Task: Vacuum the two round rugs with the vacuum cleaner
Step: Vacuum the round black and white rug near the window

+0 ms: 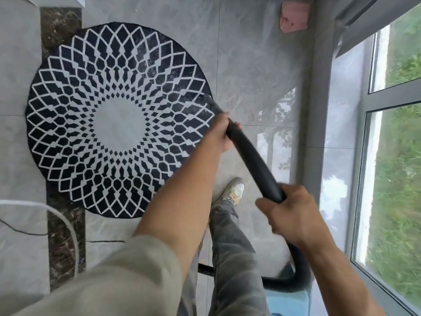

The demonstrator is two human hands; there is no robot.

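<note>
The round black rug with a white lattice pattern (118, 119) lies flat on the grey tiled floor (250, 65). The black plastic vacuum tube (255, 160) slants down to the rug's window-side edge, its tip blurred. The left grip (222, 133) is clamped round the tube near the rug, and the right grip (293, 215) is clamped round it farther back.
</note>
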